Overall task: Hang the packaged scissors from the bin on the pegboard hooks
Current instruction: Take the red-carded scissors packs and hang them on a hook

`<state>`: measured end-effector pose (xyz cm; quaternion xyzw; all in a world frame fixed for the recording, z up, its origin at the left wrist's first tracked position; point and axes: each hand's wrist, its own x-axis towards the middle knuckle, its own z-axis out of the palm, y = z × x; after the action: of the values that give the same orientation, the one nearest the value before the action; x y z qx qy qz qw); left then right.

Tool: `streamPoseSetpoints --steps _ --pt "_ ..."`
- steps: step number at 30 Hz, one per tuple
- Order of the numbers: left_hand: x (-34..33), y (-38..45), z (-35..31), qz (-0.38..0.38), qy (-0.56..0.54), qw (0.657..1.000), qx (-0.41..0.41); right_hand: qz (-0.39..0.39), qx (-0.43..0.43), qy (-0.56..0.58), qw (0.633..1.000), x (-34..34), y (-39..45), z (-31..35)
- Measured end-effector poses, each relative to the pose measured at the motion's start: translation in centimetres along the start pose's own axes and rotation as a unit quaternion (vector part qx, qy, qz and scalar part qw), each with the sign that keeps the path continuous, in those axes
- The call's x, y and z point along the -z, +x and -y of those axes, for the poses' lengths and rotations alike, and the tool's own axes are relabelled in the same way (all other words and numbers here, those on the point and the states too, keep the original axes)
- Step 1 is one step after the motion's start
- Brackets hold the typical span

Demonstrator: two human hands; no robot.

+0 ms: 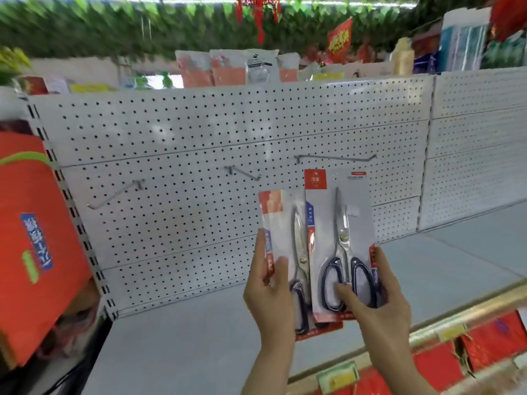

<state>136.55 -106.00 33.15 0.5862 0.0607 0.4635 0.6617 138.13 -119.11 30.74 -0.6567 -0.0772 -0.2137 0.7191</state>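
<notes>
Two scissors packs are gripped below the pegboard (199,132) hooks: one (281,223) by the left hand (269,297), one (339,223) by the right hand (376,306).

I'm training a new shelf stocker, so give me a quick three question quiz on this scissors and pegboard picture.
1. True or false: a pack already hangs on a hook.
2. How many hooks show on the pegboard?
3. Which hand holds the pack nearer the rightmost hook? A left, B right.

Key: 1 false, all are bare. 2 three. 3 B, the right hand with the right pack; the left hand holds the left pack.
</notes>
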Motion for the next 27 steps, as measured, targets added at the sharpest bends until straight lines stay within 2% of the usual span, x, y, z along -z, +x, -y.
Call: streamPoseSetpoints --steps 6,10,16,21,27 --pt "0.7 1.0 -3.5 -0.037 -0.03 0.998 -0.043 0.007 0.022 0.067 0.998 -0.2 0.3 2.0" --pt "1.0 2.7 -3.4 -0.058 -0.018 0.998 -0.025 0.03 0.03 0.086 0.995 -0.7 0.5 2.4" --pt "0.8 3.9 -2.3 -0.071 0.002 0.997 0.004 0.046 0.025 0.091 0.995 -0.6 0.3 2.4" --pt "0.2 4.8 -2.1 -0.073 0.02 0.997 -0.018 0.048 0.02 0.074 0.996 -0.6 0.3 2.5" --pt "0.0 5.7 -0.3 -0.09 0.032 0.995 -0.008 0.054 0.026 0.048 0.997 -0.7 0.2 2.1"
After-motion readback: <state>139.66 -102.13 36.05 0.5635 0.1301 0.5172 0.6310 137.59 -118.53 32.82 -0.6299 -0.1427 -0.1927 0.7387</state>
